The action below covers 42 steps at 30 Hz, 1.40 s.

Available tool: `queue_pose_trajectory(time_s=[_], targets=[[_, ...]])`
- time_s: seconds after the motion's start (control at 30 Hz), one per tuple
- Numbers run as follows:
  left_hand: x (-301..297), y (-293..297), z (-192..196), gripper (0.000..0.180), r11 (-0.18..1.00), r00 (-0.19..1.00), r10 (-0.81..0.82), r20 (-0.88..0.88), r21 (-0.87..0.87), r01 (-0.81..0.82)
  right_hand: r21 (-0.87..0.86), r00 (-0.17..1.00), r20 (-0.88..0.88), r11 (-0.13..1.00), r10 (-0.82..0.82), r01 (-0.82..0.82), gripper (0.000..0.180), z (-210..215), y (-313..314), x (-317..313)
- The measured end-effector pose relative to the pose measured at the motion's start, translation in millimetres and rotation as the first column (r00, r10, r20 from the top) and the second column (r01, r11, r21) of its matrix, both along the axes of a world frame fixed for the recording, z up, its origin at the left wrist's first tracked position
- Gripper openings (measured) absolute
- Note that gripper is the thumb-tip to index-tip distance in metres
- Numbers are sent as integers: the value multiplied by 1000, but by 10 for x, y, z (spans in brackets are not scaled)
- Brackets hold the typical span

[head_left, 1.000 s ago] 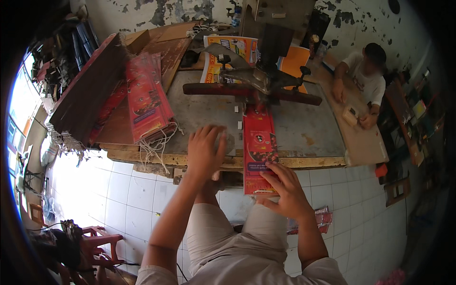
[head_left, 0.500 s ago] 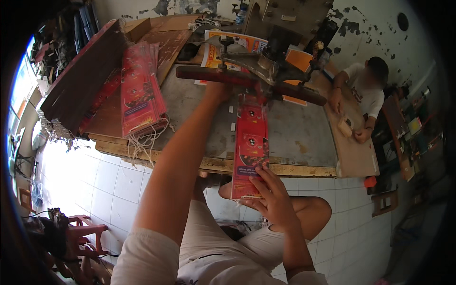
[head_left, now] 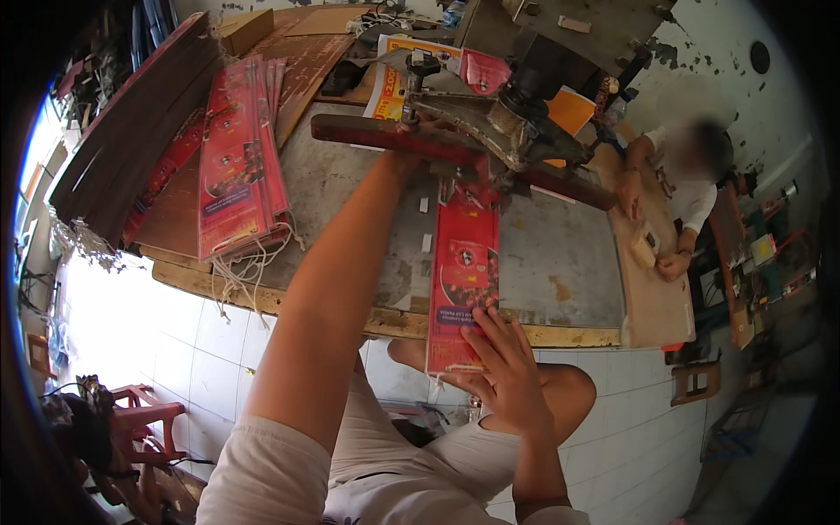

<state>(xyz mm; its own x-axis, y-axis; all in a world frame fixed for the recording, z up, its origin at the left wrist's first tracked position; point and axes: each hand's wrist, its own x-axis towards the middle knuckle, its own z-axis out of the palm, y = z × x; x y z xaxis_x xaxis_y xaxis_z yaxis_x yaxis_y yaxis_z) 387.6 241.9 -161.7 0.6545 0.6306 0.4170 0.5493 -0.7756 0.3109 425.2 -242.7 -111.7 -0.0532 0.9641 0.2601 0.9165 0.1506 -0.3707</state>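
A long red printed plastic strip (head_left: 466, 254) lies across the worktable under the horizontal bar (head_left: 394, 134) of a metal press, its near end overhanging the table edge. My right hand (head_left: 507, 372) holds that near end, fingers over the top and thumb at the underside. My left hand (head_left: 406, 161) reaches to the far side, behind the bar beside the strip; its fingers are mostly hidden. The press head (head_left: 503, 122) stands over the strip's far end, which it covers.
A stack of similar red strips (head_left: 236, 166) with white strings lies at left, beside a dark slanted board (head_left: 131, 131). At right, another person (head_left: 691, 175) handles a small block (head_left: 645, 249). A red stool (head_left: 144, 416) stands lower left.
The whole view has shifted slightly, so the press and table sit a little differently. Both my hands and the strip keep nearly the same places relative to the press.
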Motion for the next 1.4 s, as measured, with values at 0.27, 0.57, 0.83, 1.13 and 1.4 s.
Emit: queue_pose_trajectory(time_s=[0.27,0.57,0.83,1.13,1.4], targets=[[96,208,63,47,998,998,35,48,-50,-33,-45,997,64,998,-37,40,72,7,387,119],[-376,-517,195,51,967,982,35,184,-253,13,18,1000,7,999,-26,26,67,-81,599,213],[-1547,-2025,376,55,968,983,-34,183,-240,78,117,1000,1,993,-16,16,64,-202,625,292],[-1740,-3008,261,59,975,968,-224,117,45,220,167,1000,2,986,-15,14,65,-232,629,271],[-1733,-3010,237,53,972,967,-223,119,95,213,163,999,21,986,-38,34,65,-205,643,239]])
